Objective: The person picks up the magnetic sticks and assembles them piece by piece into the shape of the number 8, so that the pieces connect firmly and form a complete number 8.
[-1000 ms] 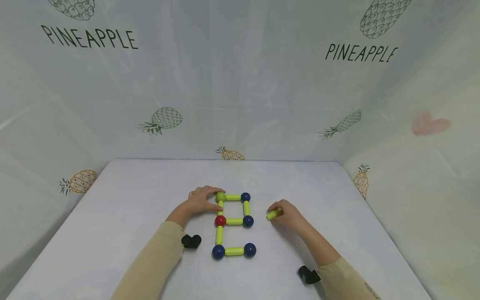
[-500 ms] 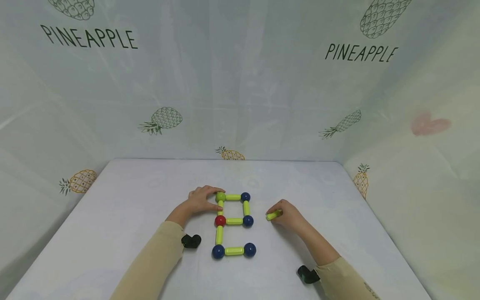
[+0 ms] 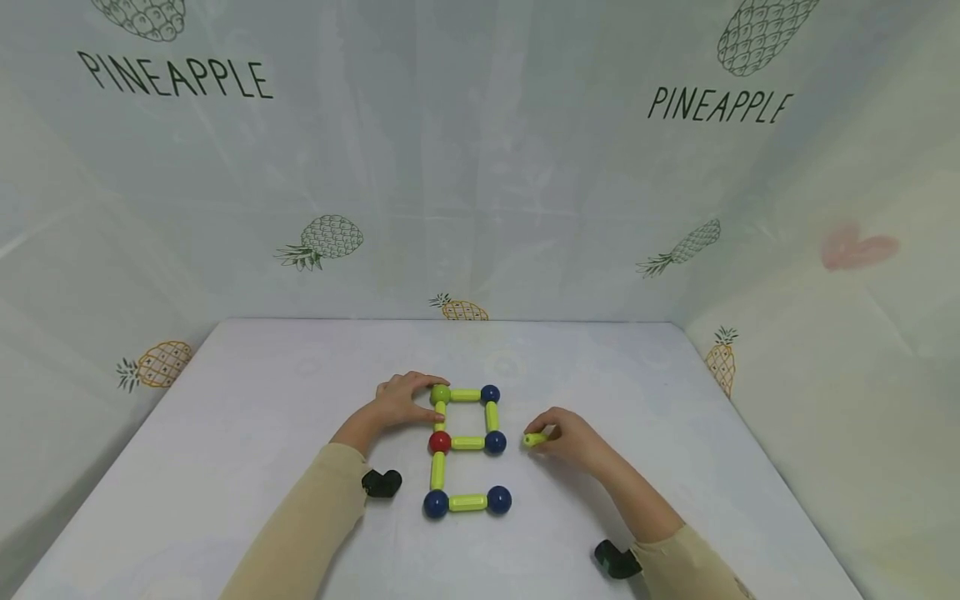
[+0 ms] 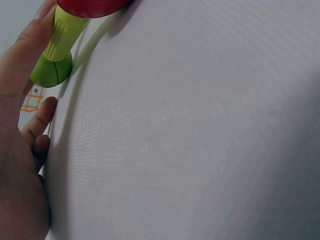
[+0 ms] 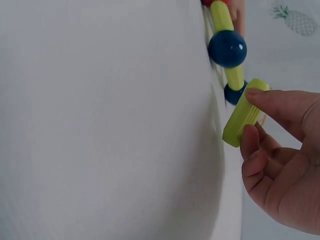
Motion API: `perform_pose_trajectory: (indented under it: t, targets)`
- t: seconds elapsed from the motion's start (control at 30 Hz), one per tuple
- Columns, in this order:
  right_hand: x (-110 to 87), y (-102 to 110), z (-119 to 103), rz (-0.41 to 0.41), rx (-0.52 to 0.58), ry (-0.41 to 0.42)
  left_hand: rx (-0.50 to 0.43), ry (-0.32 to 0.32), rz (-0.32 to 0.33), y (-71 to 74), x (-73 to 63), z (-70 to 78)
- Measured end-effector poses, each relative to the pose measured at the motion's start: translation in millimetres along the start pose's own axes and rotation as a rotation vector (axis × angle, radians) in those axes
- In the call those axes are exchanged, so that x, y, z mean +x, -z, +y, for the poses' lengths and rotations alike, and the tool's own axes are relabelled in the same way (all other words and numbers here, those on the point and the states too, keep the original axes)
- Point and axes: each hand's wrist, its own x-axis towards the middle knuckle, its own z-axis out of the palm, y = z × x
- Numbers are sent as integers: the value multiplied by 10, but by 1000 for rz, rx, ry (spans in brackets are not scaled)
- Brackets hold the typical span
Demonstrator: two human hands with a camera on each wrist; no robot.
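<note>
A figure of yellow-green magnetic rods and balls lies on the table: a closed square above and a three-sided part below. My left hand holds its upper left corner, index finger over the green ball and thumb against the rod between that and the red ball. To the right of the figure, my right hand pinches a loose yellow-green magnetic rod between thumb and fingers. The rod is apart from the nearest blue ball. Two more blue balls, lower left and lower right, end the bottom rod.
The white table reaches back to a curtain printed with pineapples. Black wrist devices sit at the left cuff and the right cuff.
My right hand has moved slightly left and nearer, bringing the loose rod closer to the figure and turning it more level. My left hand and the figure stay put.
</note>
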Motion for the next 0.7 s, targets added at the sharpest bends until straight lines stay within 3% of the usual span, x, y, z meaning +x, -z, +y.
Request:
perform_pose_trajectory:
  t: [0.47, 0.7]
  targets:
    - [-165, -35, -214, -113, 59, 175, -19, -9, 2, -3, -7, -4]
    - [-198, -91, -284, -136, 91, 201, -17, -9, 4, 1, -10, 4]
